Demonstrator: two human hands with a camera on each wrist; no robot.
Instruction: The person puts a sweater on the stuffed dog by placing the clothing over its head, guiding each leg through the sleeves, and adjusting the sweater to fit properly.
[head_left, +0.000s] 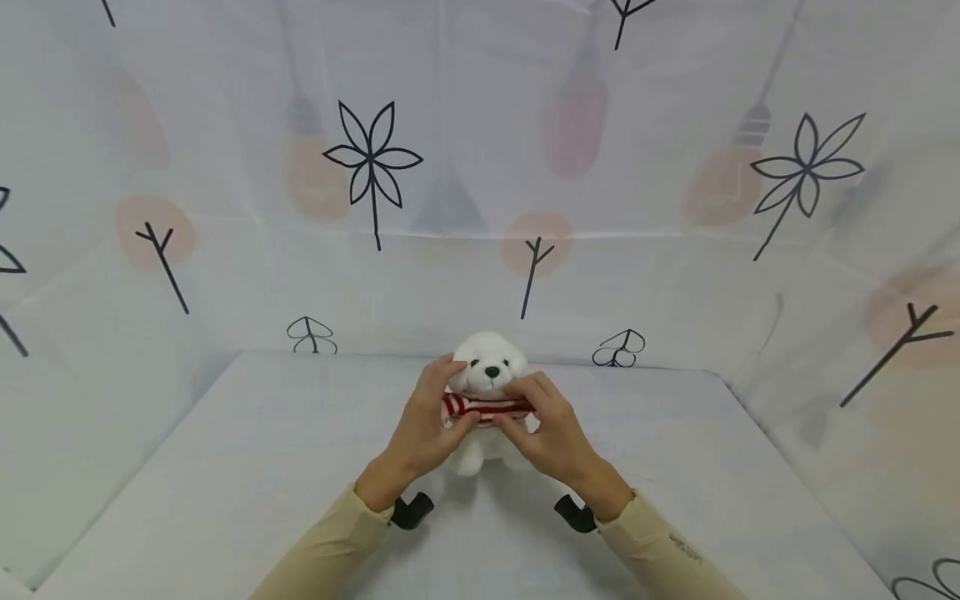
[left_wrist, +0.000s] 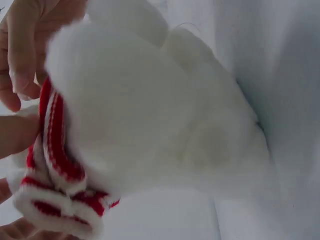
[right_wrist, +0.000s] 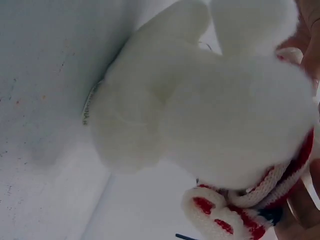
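Observation:
A white plush dog sits upright on the white table, facing me. Its red-and-white striped knit sweater is bunched up around the chest, baring the fluffy belly. My left hand grips the sweater on the left side, thumb at its lower edge and fingers beside the dog's head. On the other side, my right hand pinches the sweater, with its fingers near the muzzle. From the left wrist, the rolled sweater hem shows above the bare body. A small printed tag appears at the dog's base in the right wrist view.
The white tabletop spreads around the dog. Behind and at both sides hangs a pale backdrop with printed flowers and twigs. Black curved pieces jut out below both wrists, at the beige sleeves.

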